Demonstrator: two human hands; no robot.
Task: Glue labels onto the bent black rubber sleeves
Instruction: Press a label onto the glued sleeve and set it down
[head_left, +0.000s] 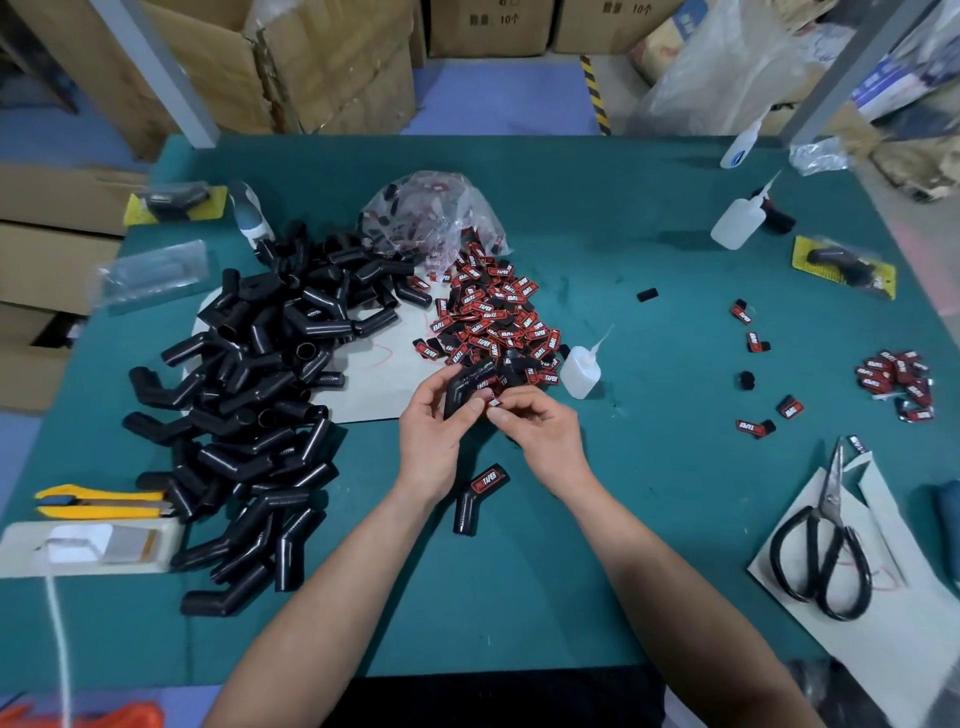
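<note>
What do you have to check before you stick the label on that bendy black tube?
1. Is the bent black rubber sleeve held in the left-hand grip: ok.
2. Is the small printed label pinched in the right-hand grip: ok.
3. Glue on the label's back: cannot tell.
4. Is the small white plastic glue bottle close by on the green table mat: ok.
5. Label turned the right way: cannot tell.

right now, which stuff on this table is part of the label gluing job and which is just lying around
In the job: bent sleeve gripped by the left hand; label pinched by the right hand; sleeve pile; label pile; nearest glue bottle; labelled sleeve.
Lying about: scissors; yellow utility knife; far squeeze bottle; carded sleeve.
</note>
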